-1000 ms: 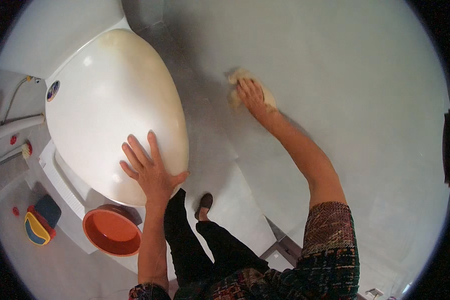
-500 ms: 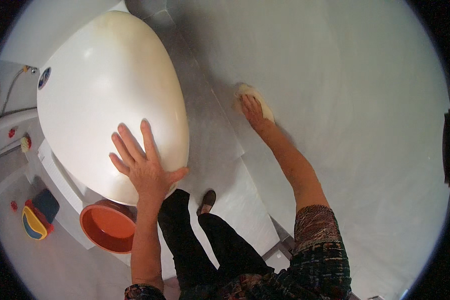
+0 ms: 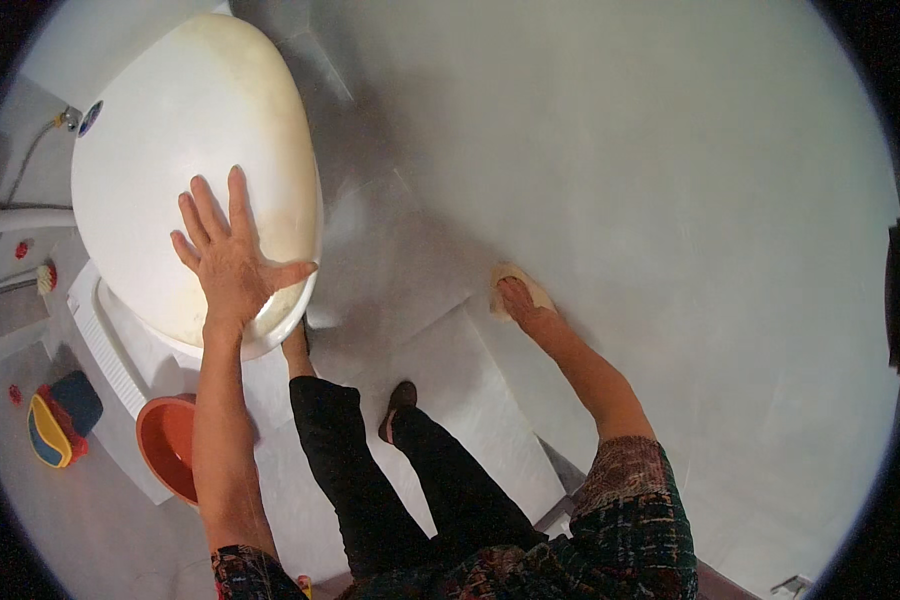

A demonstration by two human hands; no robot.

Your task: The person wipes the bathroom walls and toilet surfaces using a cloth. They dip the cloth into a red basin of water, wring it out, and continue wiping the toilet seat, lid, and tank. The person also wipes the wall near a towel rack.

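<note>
Cream cloth (image 3: 534, 288) under your right hand (image 3: 518, 299), grip unclear, now covers grey surface (image 3: 670, 250) nearer you; your left hand (image 3: 232, 274) spreads wide on the white fixture (image 3: 160, 150).

Smooth, pale-grey wall (image 3: 730, 200) fills the right side. Light-grey floor (image 3: 460, 400) shows seams at near centre; white ribbed squat pan (image 3: 107, 335) at left.

A dark checked top (image 3: 638, 525) with a reddish-brown sleeve band (image 3: 620, 464) is worn with black trousers (image 3: 365, 470) and a dark shoe (image 3: 403, 395).
</note>
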